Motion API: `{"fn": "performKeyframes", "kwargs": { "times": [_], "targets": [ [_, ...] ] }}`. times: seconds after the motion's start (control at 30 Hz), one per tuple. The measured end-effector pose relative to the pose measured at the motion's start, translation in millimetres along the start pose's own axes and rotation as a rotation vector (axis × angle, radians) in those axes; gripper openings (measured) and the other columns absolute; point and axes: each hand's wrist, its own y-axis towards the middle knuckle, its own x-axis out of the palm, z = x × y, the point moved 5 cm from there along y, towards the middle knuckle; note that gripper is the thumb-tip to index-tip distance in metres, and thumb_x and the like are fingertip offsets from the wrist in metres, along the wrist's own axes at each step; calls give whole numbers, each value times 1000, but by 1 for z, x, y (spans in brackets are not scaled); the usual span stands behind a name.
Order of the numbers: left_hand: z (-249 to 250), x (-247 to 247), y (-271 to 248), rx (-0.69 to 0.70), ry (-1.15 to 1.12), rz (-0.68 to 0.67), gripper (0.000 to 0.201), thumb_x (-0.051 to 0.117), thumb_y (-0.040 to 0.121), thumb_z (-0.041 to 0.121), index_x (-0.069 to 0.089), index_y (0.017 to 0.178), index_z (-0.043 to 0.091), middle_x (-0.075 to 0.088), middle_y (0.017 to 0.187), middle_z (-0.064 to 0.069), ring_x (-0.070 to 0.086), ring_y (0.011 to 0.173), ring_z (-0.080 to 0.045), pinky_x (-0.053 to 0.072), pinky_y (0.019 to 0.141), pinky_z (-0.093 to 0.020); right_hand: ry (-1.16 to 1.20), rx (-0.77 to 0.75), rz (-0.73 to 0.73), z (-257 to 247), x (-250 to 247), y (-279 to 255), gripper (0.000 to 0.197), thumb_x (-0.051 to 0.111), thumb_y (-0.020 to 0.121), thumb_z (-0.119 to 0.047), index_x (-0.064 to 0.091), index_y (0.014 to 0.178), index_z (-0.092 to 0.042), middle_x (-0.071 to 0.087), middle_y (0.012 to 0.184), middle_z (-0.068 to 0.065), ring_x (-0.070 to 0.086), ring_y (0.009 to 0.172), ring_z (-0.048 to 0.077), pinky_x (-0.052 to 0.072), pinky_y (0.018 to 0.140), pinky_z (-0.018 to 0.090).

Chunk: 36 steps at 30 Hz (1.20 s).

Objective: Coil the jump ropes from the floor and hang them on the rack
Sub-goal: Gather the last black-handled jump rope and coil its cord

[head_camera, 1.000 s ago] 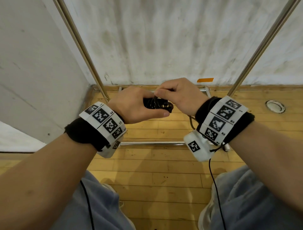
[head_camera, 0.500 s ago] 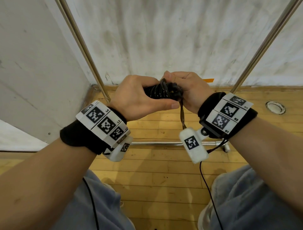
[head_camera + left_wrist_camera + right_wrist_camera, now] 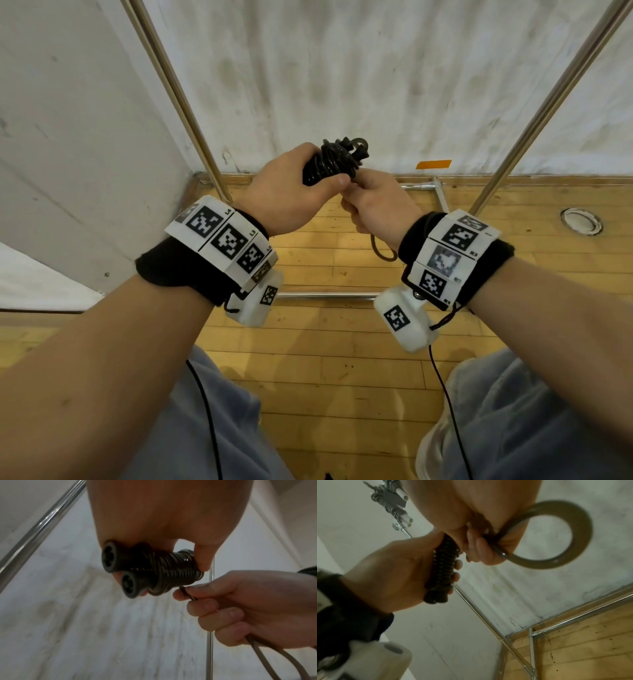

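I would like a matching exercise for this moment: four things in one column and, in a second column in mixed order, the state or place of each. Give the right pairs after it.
Things
1. left hand
2. right hand
3. jump rope handles
4. orange tape

States or places
A. side by side, wrapped in cord
B. stuck low on the wall
C. grips the wound bundle
D. pinches the loose loop of cord

Pairs: 1-C, 2-D, 3-A, 4-B

Orange tape on scuffed wall
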Motion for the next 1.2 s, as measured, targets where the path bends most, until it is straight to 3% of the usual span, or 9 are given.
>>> {"fn": "performKeyframes", "kwargs": {
  "times": [0.17,0.3,0.43,0.57,0.7,0.87,1.0,1.1,1.2],
  "targets": [
    [-10,3,3,-8,143,3,37,60,87,48,56,107,17,54,80,8,55,75,-15,41,61,-29,-219,-20,-10,-4,4,1,29,40,97,-13,50,73,-25,40,56,-6,31,43,8,26,46,24],
    [-14,3,2,-43,183,20,35,61,84,52,48,99,23,51,78,12,55,79,-18,41,64,-30,-177,15,3,-6,5,-1,30,40,95,-7,50,72,-24,41,56,-4,33,45,11,27,46,26],
    [-7,-1,1,-2,195,67,41,66,81,51,46,94,17,51,78,8,51,75,-16,37,58,-28,-205,8,-15,-10,0,-8,28,42,94,-9,52,70,-20,45,59,2,41,45,16,39,47,29],
    [0,-2,-3,-12,145,111,47,68,78,53,46,96,15,55,82,5,55,71,-14,41,57,-30,-342,-51,9,-14,-10,-14,33,47,95,-21,53,63,-14,52,53,-1,48,35,10,41,43,20],
    [-1,5,-4,-152,-19,37,52,64,81,52,41,108,15,65,90,-5,67,74,-24,57,68,-46,-370,-57,19,-13,-11,-17,28,44,97,-22,56,73,-13,53,58,1,49,37,8,41,43,19],
    [1,2,0,-208,-126,43,43,52,91,47,35,118,18,61,88,-1,61,73,-20,52,66,-38,-226,-60,78,-14,-11,-18,22,40,97,-12,58,91,-3,43,60,0,38,49,14,39,49,31],
    [7,10,-1,-213,-234,-132,34,40,98,37,34,128,24,59,93,-4,58,79,-22,51,77,-48,-180,-76,175,-19,-23,-13,20,42,95,-8,62,94,-12,43,56,-4,36,40,3,30,41,18],
    [7,9,-2,-166,-203,-135,33,42,99,37,41,126,18,63,106,-14,66,94,-31,55,82,-51,-170,-60,174,-18,-21,-11,22,43,95,-9,64,95,-2,41,55,-3,34,41,6,28,42,20],
    [4,4,0,-140,-236,-74,37,53,94,40,51,123,15,68,100,-10,68,90,-27,56,82,-48,-164,-40,157,-19,-18,-9,27,43,96,-10,62,97,9,39,56,-1,31,45,10,26,44,24]
  ]
}}
